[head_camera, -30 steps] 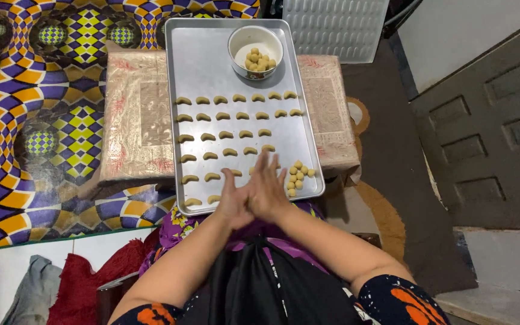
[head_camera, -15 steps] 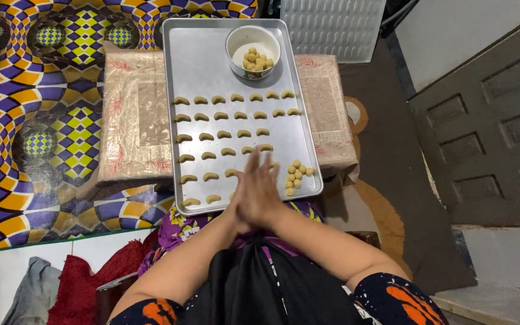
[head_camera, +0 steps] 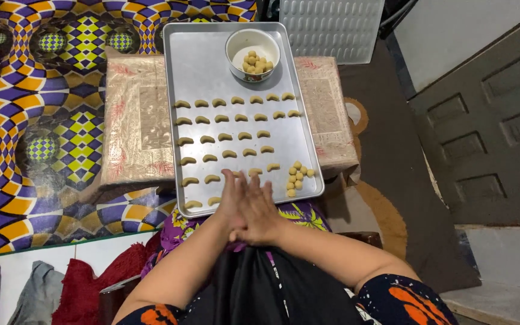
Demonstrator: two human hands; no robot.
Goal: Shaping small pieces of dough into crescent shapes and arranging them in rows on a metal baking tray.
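My left hand (head_camera: pixel 231 203) and right hand (head_camera: pixel 259 212) press flat together, palm to palm, fingers straight; whether dough sits between them I cannot tell. They hover over the near edge of the metal tray (head_camera: pixel 197 60). Just right lies a small cluster of dough balls (head_camera: pixel 297 176); beyond, rows of crescent pieces (head_camera: pixel 230 136). A white bowl (head_camera: pixel 253 43) occupies the far end. Bare metal remains along the tray's near-right corner.

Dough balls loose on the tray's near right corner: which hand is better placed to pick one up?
Probably the right hand: it lies on the same side as the dough balls, with the left hand pressed against it on the far side.
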